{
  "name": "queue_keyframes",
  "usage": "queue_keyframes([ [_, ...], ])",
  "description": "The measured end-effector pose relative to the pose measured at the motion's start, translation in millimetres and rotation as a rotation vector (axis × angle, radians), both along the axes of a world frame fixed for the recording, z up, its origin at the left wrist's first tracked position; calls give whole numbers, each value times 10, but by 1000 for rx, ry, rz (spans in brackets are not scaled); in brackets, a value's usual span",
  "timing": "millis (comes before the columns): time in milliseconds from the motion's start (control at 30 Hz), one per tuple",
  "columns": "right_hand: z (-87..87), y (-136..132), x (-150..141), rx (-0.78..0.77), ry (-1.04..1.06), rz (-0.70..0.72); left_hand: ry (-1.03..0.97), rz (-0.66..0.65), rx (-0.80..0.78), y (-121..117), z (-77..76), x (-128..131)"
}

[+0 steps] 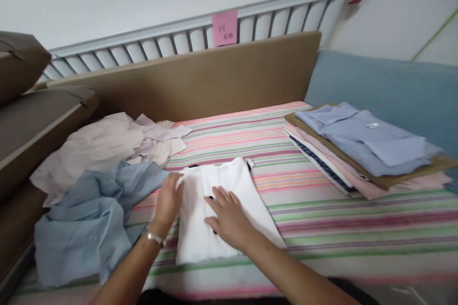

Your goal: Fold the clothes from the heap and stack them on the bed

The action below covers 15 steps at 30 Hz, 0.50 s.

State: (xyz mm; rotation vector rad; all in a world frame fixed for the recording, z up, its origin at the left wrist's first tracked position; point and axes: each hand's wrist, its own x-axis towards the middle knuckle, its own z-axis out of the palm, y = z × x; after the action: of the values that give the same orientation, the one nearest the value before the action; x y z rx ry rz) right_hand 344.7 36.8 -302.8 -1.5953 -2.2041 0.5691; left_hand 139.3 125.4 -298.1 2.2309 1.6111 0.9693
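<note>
Touching white garment: right hand spread flat, left hand seemingly pinching its edge

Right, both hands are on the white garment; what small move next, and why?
I'd gently straighten the white garment's upper left edge with the left hand: its fingers are at that edge, and the right hand, spread on the cloth, could anchor it.

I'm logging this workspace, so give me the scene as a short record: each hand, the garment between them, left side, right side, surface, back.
left hand: at the left edge of the white garment
right hand: spread flat on the white garment
white garment: folded, dark buttons partly visible
left side: crumpled blue cloth, pale crumpled clothes
right side: stack of folded clothes, light blue on top
surface: striped sheet
back: brown board, pink note above it
</note>
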Motion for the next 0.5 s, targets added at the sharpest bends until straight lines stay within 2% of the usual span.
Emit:
queue_keyframes([
  [100,170,-151,85,21,-16,10,256,-342,96,-876,-81,23],
  [167,210,-355,152,48,-36,54,391,-430,111,-1286,-182,-21],
  [200,199,-473,182,59,-51,84,429,-427,123,-1406,-241,-57],
  [267,127,-700,231,71,-91,142,460,-370,151,-1484,-354,-137],
  [333,22,-855,252,83,-138,175,468,-298,160,-1418,-434,-193],
  [400,-72,-908,244,108,-179,168,470,-245,149,-1310,-459,-209],
  [500,-149,-845,185,157,-224,93,459,-221,115,-1215,-423,-179],
])
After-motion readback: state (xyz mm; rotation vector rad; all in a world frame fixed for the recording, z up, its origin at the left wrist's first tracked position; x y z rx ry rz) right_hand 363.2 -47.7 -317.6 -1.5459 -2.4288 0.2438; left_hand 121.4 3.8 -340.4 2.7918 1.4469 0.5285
